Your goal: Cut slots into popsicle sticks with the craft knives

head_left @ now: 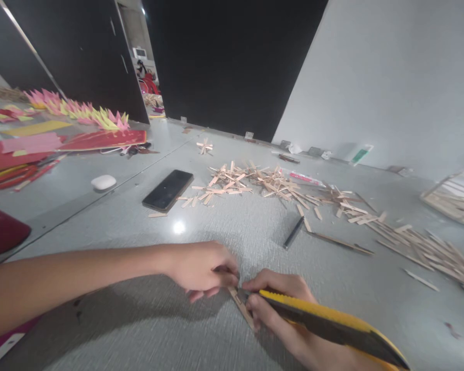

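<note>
My left hand [201,268] is closed in a pinch, pressing down one end of a thin wooden stick [243,308] that lies on the grey floor [232,237]. My right hand [282,309] is wrapped round a yellow and black utility knife [332,324], whose tip meets the stick right beside my left fingertips. The two hands nearly touch over the stick. The lower part of the stick runs under my right fingers.
A heap of cut wooden sticks [263,183] spreads from the middle to the right. A black phone [168,190], a white earbud case [103,182], a black pen-like piece [294,232] and coloured paper [42,139] lie on the floor. A wooden frame [454,198] stands far right.
</note>
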Available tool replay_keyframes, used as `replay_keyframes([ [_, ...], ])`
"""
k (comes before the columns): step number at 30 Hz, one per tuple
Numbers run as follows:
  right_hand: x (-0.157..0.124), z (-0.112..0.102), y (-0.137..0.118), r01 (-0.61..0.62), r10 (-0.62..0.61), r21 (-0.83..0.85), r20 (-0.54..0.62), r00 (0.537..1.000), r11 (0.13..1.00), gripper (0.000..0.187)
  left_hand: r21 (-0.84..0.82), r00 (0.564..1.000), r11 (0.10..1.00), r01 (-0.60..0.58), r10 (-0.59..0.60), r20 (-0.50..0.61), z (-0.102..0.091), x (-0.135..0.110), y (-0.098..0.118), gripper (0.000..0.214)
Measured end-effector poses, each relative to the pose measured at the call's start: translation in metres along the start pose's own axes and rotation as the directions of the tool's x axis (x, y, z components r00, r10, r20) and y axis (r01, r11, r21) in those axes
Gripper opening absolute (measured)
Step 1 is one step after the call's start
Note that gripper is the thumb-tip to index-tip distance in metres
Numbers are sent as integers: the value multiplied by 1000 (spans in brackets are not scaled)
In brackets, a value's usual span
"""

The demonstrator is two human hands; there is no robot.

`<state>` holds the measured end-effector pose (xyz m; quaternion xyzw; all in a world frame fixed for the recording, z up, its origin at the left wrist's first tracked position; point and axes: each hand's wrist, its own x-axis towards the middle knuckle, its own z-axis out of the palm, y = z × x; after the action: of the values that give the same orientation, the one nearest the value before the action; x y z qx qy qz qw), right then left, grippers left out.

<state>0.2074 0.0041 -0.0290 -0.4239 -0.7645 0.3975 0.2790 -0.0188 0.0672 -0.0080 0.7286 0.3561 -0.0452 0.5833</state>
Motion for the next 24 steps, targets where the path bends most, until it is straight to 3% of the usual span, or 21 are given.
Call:
replay_keyframes([
  [3,0,0,-1,10,-10,20,15,1000,1000,39,-19,1000,1000,5,-5,-3,1,0,0,31],
  [10,0,-1,6,17,-22,-122,-40,999,992,38,-68,1000,998,-6,6,-2,3,1,-1,30],
  [17,6,-8,16,26,-15,-112,104,994,993,38,-43,998,999,13,-11,62,-1,4,-3,30],
  [24,2,1,7,-90,77,93,137,988,992,38,-24,985,999,-25,28,173,-8,6,-5,24],
])
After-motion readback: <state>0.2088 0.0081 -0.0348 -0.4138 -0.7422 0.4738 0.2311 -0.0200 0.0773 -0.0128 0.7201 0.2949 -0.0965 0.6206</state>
